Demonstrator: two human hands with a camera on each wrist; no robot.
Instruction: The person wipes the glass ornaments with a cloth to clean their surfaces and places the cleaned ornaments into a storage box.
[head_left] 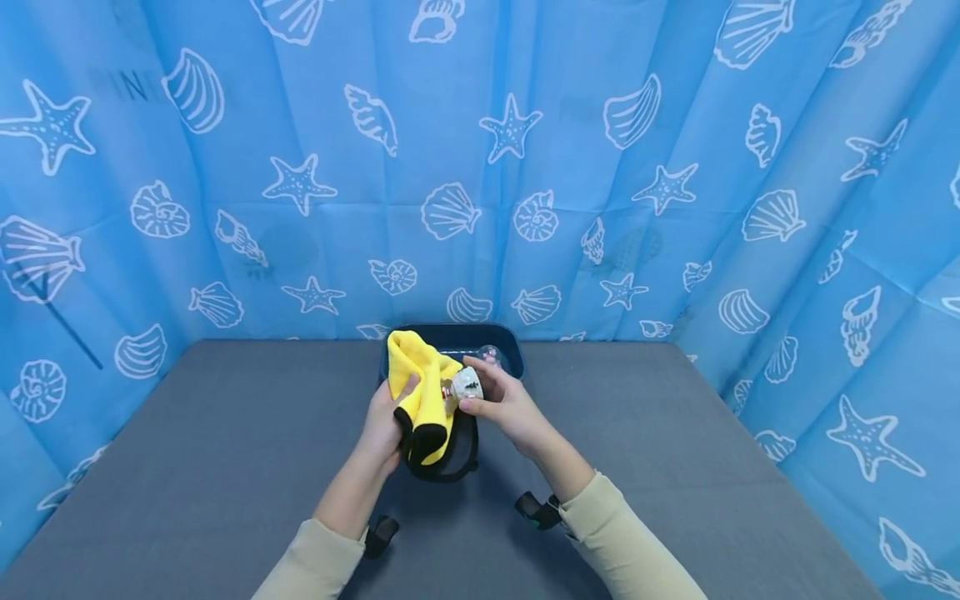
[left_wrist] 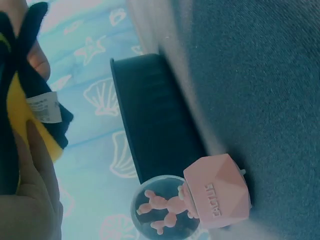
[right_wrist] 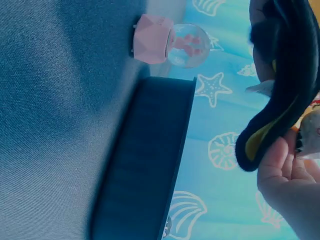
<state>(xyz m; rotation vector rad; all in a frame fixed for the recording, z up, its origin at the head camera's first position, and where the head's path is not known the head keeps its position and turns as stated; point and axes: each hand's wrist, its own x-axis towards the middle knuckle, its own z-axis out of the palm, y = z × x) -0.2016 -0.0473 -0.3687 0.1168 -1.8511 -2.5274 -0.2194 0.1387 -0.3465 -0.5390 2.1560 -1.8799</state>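
Note:
In the head view, my left hand (head_left: 381, 427) grips a yellow cloth (head_left: 412, 367) with a black border, bunched up and hanging down in front. My right hand (head_left: 517, 412) pinches a small snow globe (head_left: 468, 383) by its whitish base, which carries a dark tree shape. The globe's clear end meets the cloth. A white label (left_wrist: 46, 107) shows on the cloth in the left wrist view. Below the hands, a pink globe ornament (left_wrist: 217, 192) marked CACTUS stands on the table, with a pink figure inside its clear ball; the hands and cloth hide it from the head view.
Behind the hands, a dark blue bin (head_left: 517, 354) stands at the table's back edge. Another clear globe (head_left: 491, 356) with something pink inside sits in it. The grey table (head_left: 225, 467) extends to both sides, and a blue shell-print curtain (head_left: 480, 167) hangs behind.

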